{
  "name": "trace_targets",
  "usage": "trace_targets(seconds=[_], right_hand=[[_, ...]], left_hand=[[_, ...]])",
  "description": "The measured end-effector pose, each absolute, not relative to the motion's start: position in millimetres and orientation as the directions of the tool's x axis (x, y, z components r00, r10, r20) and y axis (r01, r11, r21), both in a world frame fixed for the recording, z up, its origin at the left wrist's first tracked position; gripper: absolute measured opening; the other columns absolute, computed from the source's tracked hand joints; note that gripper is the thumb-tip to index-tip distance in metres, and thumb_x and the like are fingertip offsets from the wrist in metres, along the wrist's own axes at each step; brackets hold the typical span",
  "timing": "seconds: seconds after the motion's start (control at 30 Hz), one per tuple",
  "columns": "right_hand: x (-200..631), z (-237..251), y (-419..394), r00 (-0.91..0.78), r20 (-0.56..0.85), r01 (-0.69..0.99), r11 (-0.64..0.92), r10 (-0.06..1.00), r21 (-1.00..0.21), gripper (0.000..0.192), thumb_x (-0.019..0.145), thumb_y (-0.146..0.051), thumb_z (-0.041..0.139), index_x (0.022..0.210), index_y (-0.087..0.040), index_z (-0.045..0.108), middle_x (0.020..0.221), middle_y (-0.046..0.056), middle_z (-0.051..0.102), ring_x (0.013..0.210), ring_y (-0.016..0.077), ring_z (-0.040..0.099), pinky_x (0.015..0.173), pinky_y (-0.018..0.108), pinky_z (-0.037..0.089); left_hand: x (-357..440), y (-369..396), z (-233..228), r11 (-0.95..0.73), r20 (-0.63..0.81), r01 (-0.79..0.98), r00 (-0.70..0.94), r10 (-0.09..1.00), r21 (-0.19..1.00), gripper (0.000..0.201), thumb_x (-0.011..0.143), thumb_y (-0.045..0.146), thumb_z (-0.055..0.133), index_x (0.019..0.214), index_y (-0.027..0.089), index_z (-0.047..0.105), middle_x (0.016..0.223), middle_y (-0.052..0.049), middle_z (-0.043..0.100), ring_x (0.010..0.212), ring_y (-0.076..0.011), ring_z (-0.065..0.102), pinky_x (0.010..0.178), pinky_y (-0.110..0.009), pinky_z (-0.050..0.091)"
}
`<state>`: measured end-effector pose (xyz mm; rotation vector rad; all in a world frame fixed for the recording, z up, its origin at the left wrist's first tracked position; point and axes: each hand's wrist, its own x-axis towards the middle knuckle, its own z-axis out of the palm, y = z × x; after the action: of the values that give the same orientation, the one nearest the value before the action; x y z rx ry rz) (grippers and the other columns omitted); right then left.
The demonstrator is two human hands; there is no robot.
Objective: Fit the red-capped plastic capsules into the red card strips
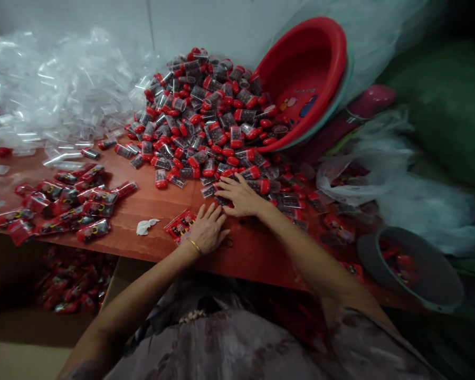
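Note:
My left hand [209, 230], a gold bangle at its wrist, lies palm down on the orange-red tabletop [142, 198] with fingers apart. Its fingers partly cover a flat red printed packet [181, 224]. Just right of it, my right hand [240, 197] reaches to the near edge of a heap of small clear tubes [206, 113] with red caps and dark contents. Those fingers are stretched out, with a tube close under the fingertips; nothing shows gripped. A small dark ring [228, 243] lies near my left hand.
Filled red packets [97, 195] lie at left, above a box [77, 285] of more. Clear plastic pieces [59, 84] pile up behind. A red basin [334, 58] leans on the heap's right; a grey bucket [431, 295] and white scrap [146, 227] are nearer.

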<state>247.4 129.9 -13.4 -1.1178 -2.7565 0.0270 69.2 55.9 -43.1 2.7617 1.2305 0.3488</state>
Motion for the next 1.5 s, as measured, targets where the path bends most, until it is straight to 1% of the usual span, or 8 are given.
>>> trace_targets(seconds=[0.2, 0.63, 0.9, 1.07, 1.2, 1.33, 1.4, 1.5], right_hand=[[249, -11, 135, -0.69, 0.163, 0.695, 0.709, 0.705, -0.124, 0.036, 0.069, -0.026, 0.059, 0.103, -0.017, 0.067, 0.127, 0.012, 0.058, 0.128, 0.0304, 0.041, 0.109, 0.059, 0.011], [258, -11, 135, -0.701, 0.169, 0.692, 0.718, 0.693, -0.07, 0.034, 0.071, -0.026, 0.06, 0.103, -0.018, 0.067, 0.125, 0.012, 0.06, 0.125, 0.0315, 0.044, 0.109, 0.06, 0.011], [265, -14, 137, -0.701, 0.17, 0.687, 0.72, 0.693, -0.104, 0.038, 0.071, -0.026, 0.059, 0.108, -0.018, 0.065, 0.124, 0.01, 0.061, 0.125, 0.0305, 0.043, 0.109, 0.06, 0.011], [266, -18, 137, -0.684, 0.196, 0.697, 0.709, 0.703, -0.108, 0.04, 0.071, -0.021, 0.056, 0.109, -0.018, 0.064, 0.123, 0.009, 0.062, 0.126, 0.0292, 0.042, 0.11, 0.058, 0.01], [258, -13, 128, -0.653, 0.228, 0.719, 0.686, 0.722, -0.115, 0.038, 0.074, -0.021, 0.055, 0.11, -0.018, 0.064, 0.125, 0.01, 0.06, 0.127, 0.0302, 0.04, 0.11, 0.057, 0.011], [221, -2, 93, -0.407, 0.385, 0.783, 0.533, 0.828, -0.321, 0.03, 0.086, -0.035, 0.048, 0.099, -0.016, 0.067, 0.107, 0.011, 0.067, 0.11, 0.0274, 0.053, 0.102, 0.048, 0.028], [197, -2, 70, -0.25, 0.35, 0.743, 0.41, 0.903, -0.528, 0.036, 0.09, -0.041, 0.042, 0.084, -0.018, 0.068, 0.084, 0.008, 0.069, 0.086, 0.0218, 0.059, 0.085, 0.037, 0.041], [168, -13, 43, -0.083, 0.219, 0.519, 0.23, 0.972, -0.823, 0.037, 0.089, -0.046, 0.045, 0.073, -0.019, 0.065, 0.066, 0.002, 0.064, 0.063, 0.0155, 0.055, 0.064, 0.027, 0.043]], left_hand=[[71, 53, -44, -0.663, 0.105, 0.733, 0.655, 0.749, 0.154, 0.047, 0.091, 0.037, 0.039, 0.128, 0.01, 0.051, 0.136, -0.015, 0.051, 0.131, -0.031, 0.039, 0.111, -0.054, 0.02], [86, 79, -32, -0.593, 0.239, 0.789, 0.552, 0.799, 0.16, 0.037, 0.079, 0.037, 0.061, 0.106, 0.012, 0.063, 0.105, -0.016, 0.067, 0.116, -0.0332, 0.051, 0.106, -0.054, 0.027], [102, 100, -40, -0.661, 0.207, 0.75, 0.644, 0.736, 0.017, 0.026, 0.086, 0.008, 0.04, 0.088, 0.009, 0.066, 0.084, -0.015, 0.07, 0.089, -0.0247, 0.064, 0.104, -0.049, 0.032], [68, 95, -26, -0.655, 0.253, 0.744, 0.613, 0.748, 0.132, 0.029, 0.087, 0.01, 0.039, 0.075, 0.018, 0.065, 0.074, -0.009, 0.07, 0.102, -0.0261, 0.062, 0.11, -0.05, 0.025], [28, 73, -10, -0.558, 0.341, 0.814, 0.485, 0.805, 0.159, 0.026, 0.089, 0.018, 0.04, 0.08, 0.018, 0.065, 0.087, -0.009, 0.072, 0.113, -0.0307, 0.058, 0.107, -0.056, 0.026], [11, 50, -2, -0.453, 0.492, 0.861, 0.298, 0.818, 0.233, 0.021, 0.088, 0.026, 0.047, 0.086, 0.02, 0.067, 0.101, -0.007, 0.072, 0.112, -0.0302, 0.059, 0.107, -0.056, 0.026], [14, 41, -4, -0.425, 0.533, 0.864, 0.233, 0.814, 0.272, 0.021, 0.088, 0.026, 0.048, 0.087, 0.022, 0.069, 0.106, -0.007, 0.071, 0.117, -0.0294, 0.056, 0.109, -0.055, 0.022], [22, 31, -10, -0.42, 0.533, 0.832, 0.184, 0.826, 0.362, 0.021, 0.087, 0.025, 0.049, 0.092, 0.023, 0.07, 0.116, -0.008, 0.067, 0.123, -0.0289, 0.05, 0.112, -0.055, 0.016]])
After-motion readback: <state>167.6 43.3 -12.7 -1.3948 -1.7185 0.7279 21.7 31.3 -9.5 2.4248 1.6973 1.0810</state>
